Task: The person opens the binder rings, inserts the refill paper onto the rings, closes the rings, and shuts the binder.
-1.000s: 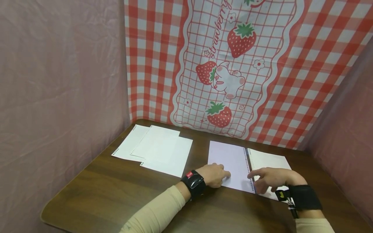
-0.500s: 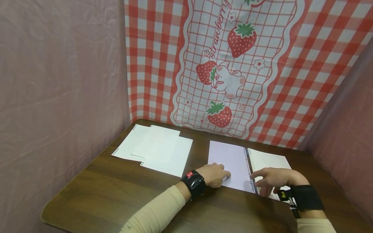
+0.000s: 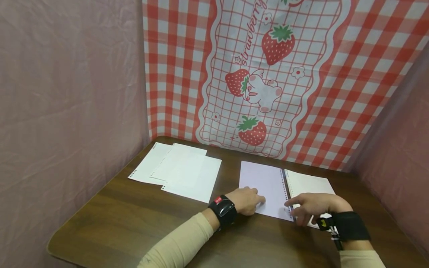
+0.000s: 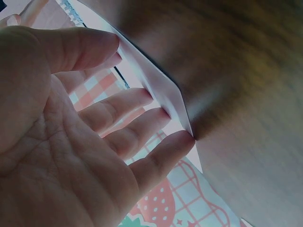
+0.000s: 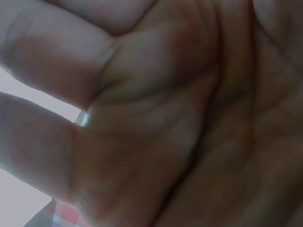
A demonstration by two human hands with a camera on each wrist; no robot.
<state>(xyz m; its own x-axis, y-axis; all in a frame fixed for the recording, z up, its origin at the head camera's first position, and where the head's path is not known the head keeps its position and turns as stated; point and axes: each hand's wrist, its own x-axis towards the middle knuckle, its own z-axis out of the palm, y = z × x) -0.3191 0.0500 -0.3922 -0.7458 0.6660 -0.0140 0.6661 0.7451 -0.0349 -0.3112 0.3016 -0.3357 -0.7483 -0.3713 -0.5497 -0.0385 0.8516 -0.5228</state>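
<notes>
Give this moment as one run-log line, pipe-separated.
notebook: open | left grip: on lilac page | right grip: at binding, contact unclear | loose white sheets: overlapping, left

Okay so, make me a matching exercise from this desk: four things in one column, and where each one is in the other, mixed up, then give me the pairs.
Things:
1. Left hand
2. Dark binding strip
3. Loose white sheets
4. Checked cloth

Places:
A. Overlapping one another on the left part of the table
B. Hanging behind the table
C. Touching the lilac page
D. Between the lilac page and the off-white page

Right pairs: 1-C, 2-D, 3-A, 4-B.
</notes>
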